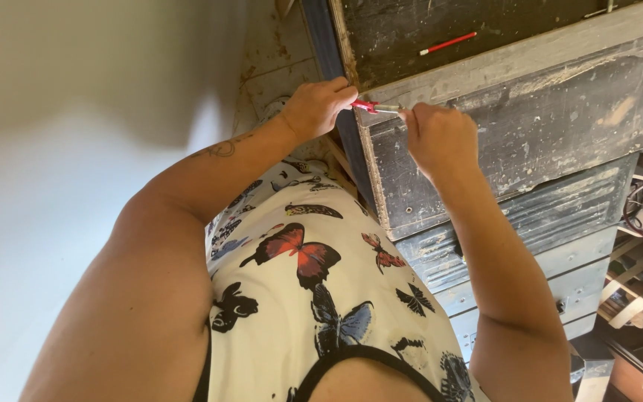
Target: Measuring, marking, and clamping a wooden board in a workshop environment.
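- My left hand (315, 106) and right hand (437, 134) meet at the front edge of the bench (530, 56), by its near left corner, each grip clenched on one end of a small red-handled tool (372, 108).
- The tool lies level along that edge, its metal end toward my right hand; I cannot tell what it works on.
- Judging by the scarred, unchanged edge, the work looks barely begun.
- A red and white pencil (448, 42) lies untouched farther back on the benchtop.
- No packages, labels or signs show; the dark drawers (552, 223) below carry only scuffs and peeling paint.
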